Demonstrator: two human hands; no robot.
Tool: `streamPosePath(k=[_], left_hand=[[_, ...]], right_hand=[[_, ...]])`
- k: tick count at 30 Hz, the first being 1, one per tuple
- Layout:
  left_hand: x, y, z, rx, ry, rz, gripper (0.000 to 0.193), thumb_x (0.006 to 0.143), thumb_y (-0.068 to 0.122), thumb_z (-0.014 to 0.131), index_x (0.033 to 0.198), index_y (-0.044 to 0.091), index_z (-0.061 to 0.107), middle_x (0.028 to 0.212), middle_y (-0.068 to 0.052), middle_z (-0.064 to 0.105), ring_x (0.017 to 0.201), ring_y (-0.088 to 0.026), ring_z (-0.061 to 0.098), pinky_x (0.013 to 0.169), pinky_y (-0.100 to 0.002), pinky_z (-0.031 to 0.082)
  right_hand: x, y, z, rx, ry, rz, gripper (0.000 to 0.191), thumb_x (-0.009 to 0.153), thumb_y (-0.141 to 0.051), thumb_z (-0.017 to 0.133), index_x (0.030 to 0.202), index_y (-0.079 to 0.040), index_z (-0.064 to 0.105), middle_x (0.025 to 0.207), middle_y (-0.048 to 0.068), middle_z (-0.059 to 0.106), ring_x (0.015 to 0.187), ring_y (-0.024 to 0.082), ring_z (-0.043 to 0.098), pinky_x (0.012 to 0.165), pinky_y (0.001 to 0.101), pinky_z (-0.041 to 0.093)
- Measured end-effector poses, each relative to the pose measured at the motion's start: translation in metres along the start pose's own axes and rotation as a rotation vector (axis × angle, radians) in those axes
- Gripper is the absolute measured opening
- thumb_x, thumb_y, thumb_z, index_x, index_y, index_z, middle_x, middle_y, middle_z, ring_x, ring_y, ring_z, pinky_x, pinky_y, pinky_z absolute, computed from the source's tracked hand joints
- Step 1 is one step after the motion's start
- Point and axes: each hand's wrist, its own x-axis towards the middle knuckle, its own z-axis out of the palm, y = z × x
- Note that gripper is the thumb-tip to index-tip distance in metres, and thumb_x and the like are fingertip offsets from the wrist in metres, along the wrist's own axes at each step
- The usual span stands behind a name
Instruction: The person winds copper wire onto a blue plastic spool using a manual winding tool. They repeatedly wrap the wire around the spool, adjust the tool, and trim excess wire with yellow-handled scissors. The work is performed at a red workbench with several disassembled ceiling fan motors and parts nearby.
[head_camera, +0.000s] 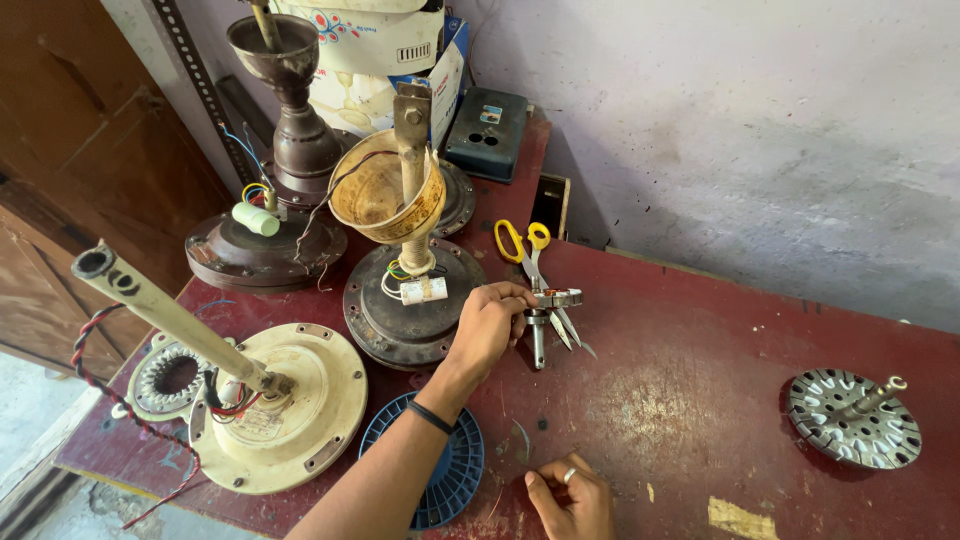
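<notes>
Where the left hand (487, 325) reaches across the red desk (700, 400), its fingers are closed around a small metal shaft with a wound part on it (545, 310), which sits near the middle of the desk, just beside and touching the yellow-handled scissors (535, 260). The right hand (572, 500), ring on one finger, rests at the near edge with fingers curled loosely and pressed to the desk, holding nothing I can make out. The scissors' blades lie right under the gripped piece, so a slip could nick the fingers or drag the scissors along; the loose wires on the motor just left of the hand could also snag a wrist. By count: three fan motor housings with rods, namely a cream one (290, 410) near left, a dark one with a yellowed cup (410, 300) in the middle, and a brown one (265, 245) far left; one blue round grille (455, 480) under the forearm; one slotted metal rotor disc (850, 420) far right; one pair of scissors.
</notes>
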Motion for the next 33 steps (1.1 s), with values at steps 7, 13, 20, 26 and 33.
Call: streamPosePath(k=[7, 13, 20, 26, 33], left_hand=[[-0.006, 0.005, 0.01, 0.326, -0.303, 0.037, 0.028, 0.101, 0.013, 0.05, 0.114, 0.0, 0.072, 0.062, -0.002, 0.062, 0.053, -0.01, 0.056, 0.051, -0.026, 0.048], [-0.008, -0.006, 0.019, 0.464, -0.341, 0.136, 0.034, 0.102, 0.018, 0.054, 0.131, 0.005, 0.068, 0.065, -0.004, 0.061, 0.058, -0.012, 0.057, 0.057, -0.031, 0.05], [0.001, -0.025, 0.024, 0.74, -0.328, 0.509, 0.033, 0.097, 0.014, 0.057, 0.124, 0.009, 0.076, 0.087, -0.011, 0.075, 0.075, -0.019, 0.071, 0.071, -0.036, 0.056], [-0.009, -0.019, 0.011, 0.894, -0.626, -0.193, 0.027, 0.099, 0.016, 0.054, 0.113, 0.003, 0.074, 0.078, -0.013, 0.076, 0.063, -0.019, 0.071, 0.061, -0.035, 0.057], [-0.009, -0.016, 0.007, 0.99, -0.72, -0.393, 0.027, 0.099, 0.016, 0.054, 0.11, 0.008, 0.078, 0.087, -0.008, 0.08, 0.071, -0.014, 0.076, 0.06, -0.028, 0.055]], right_hand=[[0.003, 0.004, 0.003, 0.035, 0.059, -0.09, 0.015, 0.077, -0.015, 0.08, 0.072, -0.001, 0.079, 0.067, 0.009, 0.069, 0.051, 0.013, 0.066, 0.046, 0.028, 0.05], [0.007, 0.009, 0.004, 0.033, 0.079, -0.075, 0.019, 0.078, -0.017, 0.08, 0.071, 0.0, 0.079, 0.064, 0.01, 0.069, 0.051, 0.013, 0.063, 0.047, 0.0284, 0.047], [0.009, 0.026, 0.006, -0.016, 0.053, 0.004, 0.022, 0.079, -0.021, 0.08, 0.069, -0.001, 0.08, 0.065, 0.009, 0.069, 0.051, 0.012, 0.062, 0.049, 0.0284, 0.047], [0.025, 0.029, -0.002, 0.467, 0.176, 0.068, 0.015, 0.085, -0.013, 0.067, 0.079, -0.001, 0.074, 0.061, 0.013, 0.066, 0.05, 0.016, 0.057, 0.048, 0.0317, 0.042], [0.101, -0.066, -0.026, 0.673, 0.176, 0.059, 0.024, 0.092, -0.025, 0.065, 0.098, -0.005, 0.077, 0.09, 0.004, 0.077, 0.081, 0.013, 0.067, 0.077, 0.0285, 0.051]])
